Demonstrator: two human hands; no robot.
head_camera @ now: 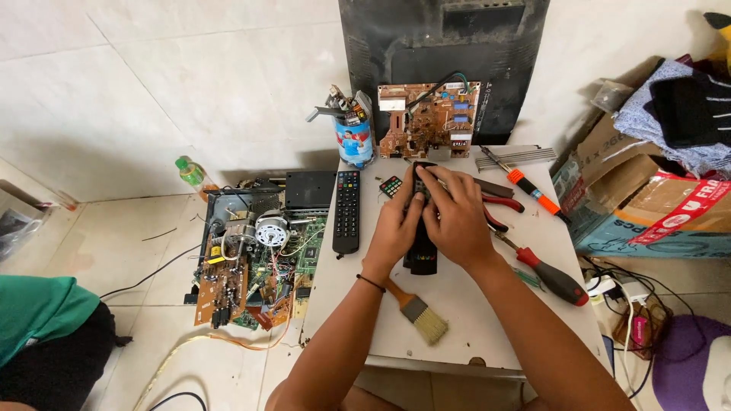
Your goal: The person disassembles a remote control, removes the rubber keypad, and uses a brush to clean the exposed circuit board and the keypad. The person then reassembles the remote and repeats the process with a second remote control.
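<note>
Both my hands grip a long black remote control (422, 259) lying lengthwise on a small white table (472, 327). My left hand (396, 232) clasps its left side, and my right hand (457, 213) covers its upper half with fingers curled over the top end. The remote's lower end sticks out below my palms. A second black remote control (347, 211) lies flat to the left. A small dark keypad piece (391, 186) sits just above my left hand.
A paintbrush (417, 310) lies near the front edge. Red-handled pliers (502, 205), two screwdrivers (544, 272) and a brown circuit board (430, 119) against a black TV shell (442, 46) crowd the right and back. An opened chassis (251, 259) sits on the floor left; cardboard boxes (647, 205) right.
</note>
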